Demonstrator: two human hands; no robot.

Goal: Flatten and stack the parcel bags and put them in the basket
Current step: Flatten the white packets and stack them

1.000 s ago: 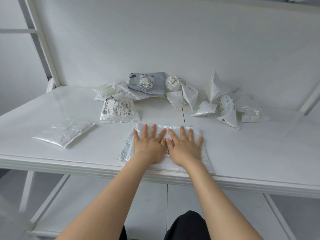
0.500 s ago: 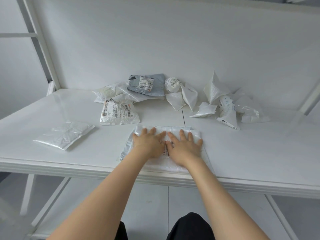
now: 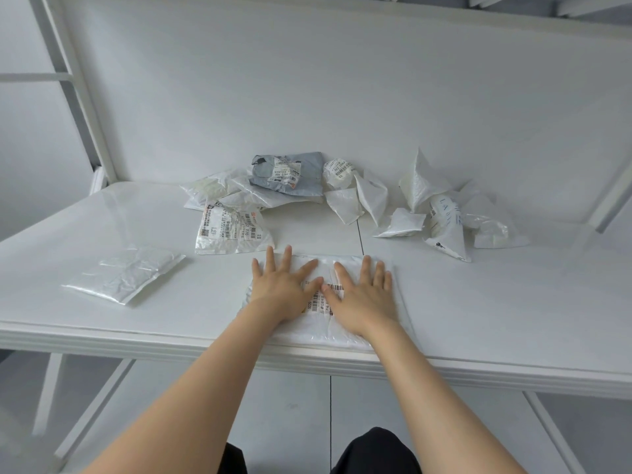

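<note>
A flat white parcel bag (image 3: 328,331) with a barcode label lies at the table's front edge. My left hand (image 3: 280,289) and my right hand (image 3: 364,295) press flat on it, palms down, fingers spread, thumbs almost touching. A white labelled bag (image 3: 232,230) lies just behind to the left. A grey bag (image 3: 290,172) tops a crumpled white heap (image 3: 219,191) at the back. More crumpled white bags (image 3: 444,217) sit at the back right. No basket is in view.
A flattened clear-white bag (image 3: 126,273) lies alone on the left of the white table (image 3: 496,302). White frame posts (image 3: 82,94) rise at the back left, and a white wall panel backs the table. A diagonal strut (image 3: 612,203) stands at the right.
Both hands slid slightly apart and forward on the bag, uncovering the barcode label between them. The head camera tilted a little.
</note>
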